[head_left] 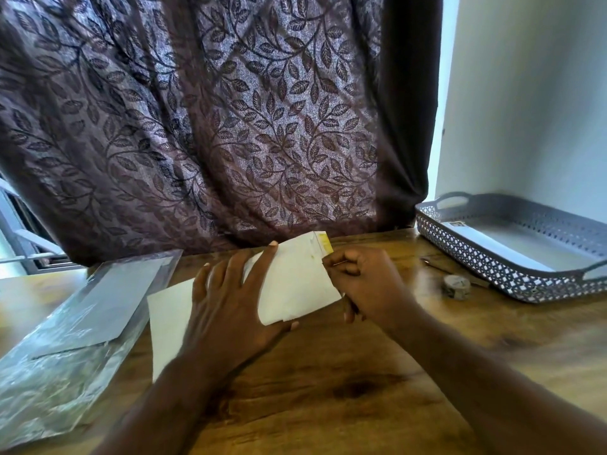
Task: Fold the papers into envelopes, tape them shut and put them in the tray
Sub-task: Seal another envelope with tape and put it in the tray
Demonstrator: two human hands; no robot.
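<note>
Seemingly midway, the left hand [230,300] presses flat, fingers spread, on the folded paper [295,274] on the counter [328,389], the right hand [364,284] curls at its yellow-taped edge, apparently pinching it, and the tray [492,267] holds what looks like one finished envelope [486,244].

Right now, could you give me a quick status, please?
Left hand flat on folded paper; right hand pinches its right edge. Tape roll beside tray. Nothing in the way.
</note>
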